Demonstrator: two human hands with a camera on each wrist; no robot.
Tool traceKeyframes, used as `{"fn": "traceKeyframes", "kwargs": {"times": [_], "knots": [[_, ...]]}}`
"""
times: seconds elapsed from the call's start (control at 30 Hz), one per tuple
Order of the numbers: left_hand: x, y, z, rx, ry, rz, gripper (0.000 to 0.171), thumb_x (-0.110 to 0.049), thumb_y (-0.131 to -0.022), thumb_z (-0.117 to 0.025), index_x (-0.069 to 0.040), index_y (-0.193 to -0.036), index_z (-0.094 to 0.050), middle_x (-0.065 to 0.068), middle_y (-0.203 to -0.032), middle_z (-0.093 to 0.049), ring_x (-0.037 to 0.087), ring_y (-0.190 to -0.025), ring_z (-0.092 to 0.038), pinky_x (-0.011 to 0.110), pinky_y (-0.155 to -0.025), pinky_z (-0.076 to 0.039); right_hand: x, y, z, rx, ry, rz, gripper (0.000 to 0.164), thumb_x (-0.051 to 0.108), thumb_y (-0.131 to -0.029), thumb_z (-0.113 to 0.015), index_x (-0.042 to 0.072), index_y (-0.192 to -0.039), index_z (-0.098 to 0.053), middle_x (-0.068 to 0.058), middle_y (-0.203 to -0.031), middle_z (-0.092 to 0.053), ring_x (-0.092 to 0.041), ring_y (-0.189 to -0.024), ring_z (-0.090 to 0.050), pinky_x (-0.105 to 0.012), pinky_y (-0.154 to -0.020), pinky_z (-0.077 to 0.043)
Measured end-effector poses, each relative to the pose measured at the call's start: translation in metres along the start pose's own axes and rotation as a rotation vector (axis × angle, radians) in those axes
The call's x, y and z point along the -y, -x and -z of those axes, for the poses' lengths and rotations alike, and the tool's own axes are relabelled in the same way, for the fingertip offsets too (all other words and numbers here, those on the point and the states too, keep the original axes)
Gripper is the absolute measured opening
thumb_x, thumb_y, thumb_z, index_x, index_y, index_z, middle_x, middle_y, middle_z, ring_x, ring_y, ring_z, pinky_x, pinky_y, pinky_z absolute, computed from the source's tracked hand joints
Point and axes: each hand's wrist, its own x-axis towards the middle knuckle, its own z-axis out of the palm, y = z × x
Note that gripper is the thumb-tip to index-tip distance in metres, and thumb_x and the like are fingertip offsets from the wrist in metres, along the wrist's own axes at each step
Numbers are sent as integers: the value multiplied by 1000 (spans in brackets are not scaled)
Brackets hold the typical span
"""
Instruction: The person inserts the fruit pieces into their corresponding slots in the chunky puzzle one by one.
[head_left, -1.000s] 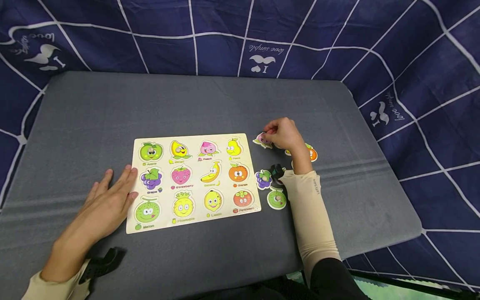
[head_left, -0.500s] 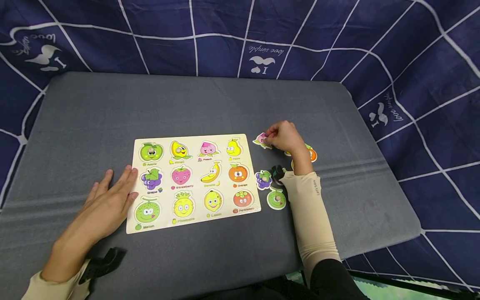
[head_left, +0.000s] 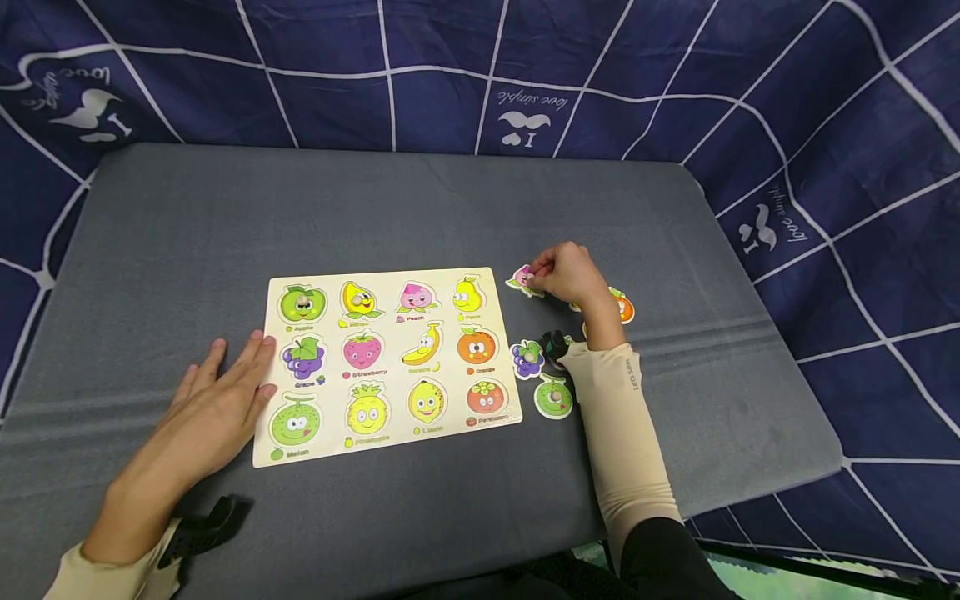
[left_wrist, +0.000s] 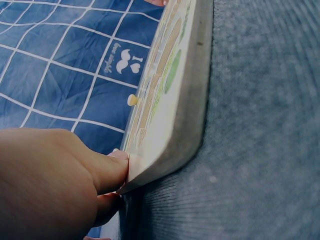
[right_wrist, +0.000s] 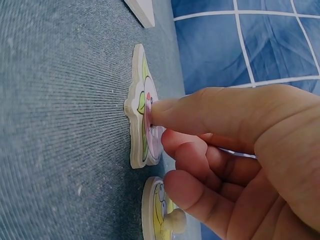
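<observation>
My right hand (head_left: 573, 275) pinches a pink peach puzzle piece (head_left: 521, 279) that lies on the table right of the board. In the right wrist view the thumb presses against the face of that peach piece (right_wrist: 136, 125); its knob is hidden by the fingers. The fingers of my left hand (head_left: 206, 417) lie straight against the left edge of a wooden fruit puzzle board (head_left: 335, 367). In the left wrist view the thumb touches the edge near a corner of the board (left_wrist: 187, 100). An apple piece (head_left: 302, 305) and a mango piece (head_left: 358, 300) with knobs sit in the top row.
A grape piece (head_left: 528, 358) and a melon piece (head_left: 553, 398) lie right of the board. An orange piece (head_left: 625, 308) is partly hidden behind the right wrist. A yellow piece (right_wrist: 160, 205) with a knob lies beside the peach. Grey cloth covers the table (head_left: 375, 208).
My right hand has shifted very slightly toward me and right at the peach piece, then stayed there. The left hand and the board have not moved.
</observation>
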Motion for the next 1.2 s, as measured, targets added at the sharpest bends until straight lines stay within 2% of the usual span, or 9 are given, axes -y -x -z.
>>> {"fn": "traceKeyframes", "kwargs": {"times": [0.37,0.83,1.2], "knots": [[0,0,1,15,12,6,58,-20,-99,-40,-8,-147,-10,16,-150,-10,49,-132,4,64,-99,4,-1,0,-2,14,12,-15,12,17,-76,-74,6,-80,-70,-2,-66,-62,-16,-61,-53,-27,-55,-40],[0,0,2,18,9,11,59,-20,-98,-41,-7,-147,-10,17,-150,-10,49,-132,6,64,-100,5,3,1,1,-28,21,36,9,16,-75,-73,8,-77,-70,-2,-65,-61,-16,-59,-51,-28,-54,-39],[0,0,2,14,9,5,59,-20,-98,-41,-8,-147,-10,17,-150,-11,49,-132,5,64,-99,4,8,2,2,-25,17,45,9,16,-75,-74,8,-78,-70,-2,-66,-61,-16,-59,-51,-28,-55,-39]]}}
